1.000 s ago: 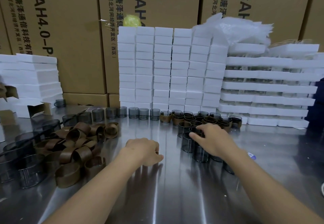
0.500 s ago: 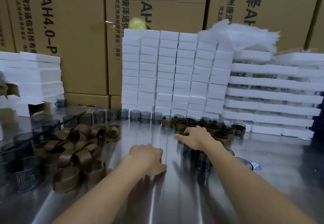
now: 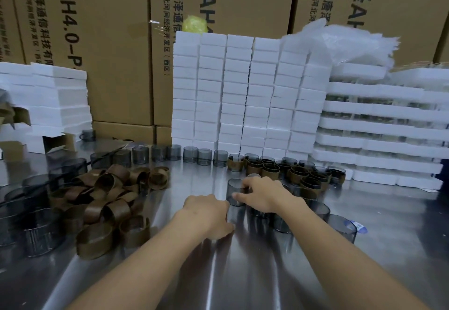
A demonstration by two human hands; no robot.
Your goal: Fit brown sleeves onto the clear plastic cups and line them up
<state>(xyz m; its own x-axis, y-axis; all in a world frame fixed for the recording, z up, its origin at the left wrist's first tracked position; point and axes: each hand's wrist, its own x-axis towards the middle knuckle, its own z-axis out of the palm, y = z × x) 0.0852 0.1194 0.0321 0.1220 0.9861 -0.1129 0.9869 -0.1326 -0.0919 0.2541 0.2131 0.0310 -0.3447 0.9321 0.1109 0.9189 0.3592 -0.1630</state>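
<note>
A heap of brown sleeves (image 3: 107, 202) lies on the steel table (image 3: 243, 273) to the left. Several bare clear grey cups (image 3: 204, 156) stand in a row at the back, and sleeved cups (image 3: 303, 176) cluster to the right of them. My right hand (image 3: 262, 193) grips a bare clear cup (image 3: 234, 192) by its rim and side, among other bare cups (image 3: 342, 227) standing by my wrist. My left hand (image 3: 206, 215) rests on the table just left of that cup, fingers curled under, holding nothing that I can see.
More bare cups (image 3: 36, 234) stand at the far left edge. White foam blocks (image 3: 247, 96) are stacked behind the rows, foam trays (image 3: 379, 125) at the right, foam sheets (image 3: 48, 98) at the left. Cardboard cartons (image 3: 97, 42) form the back wall.
My right hand has moved left and closer to my left hand, taking hold of one bare cup at the left edge of the cluster. My left hand has hardly moved.
</note>
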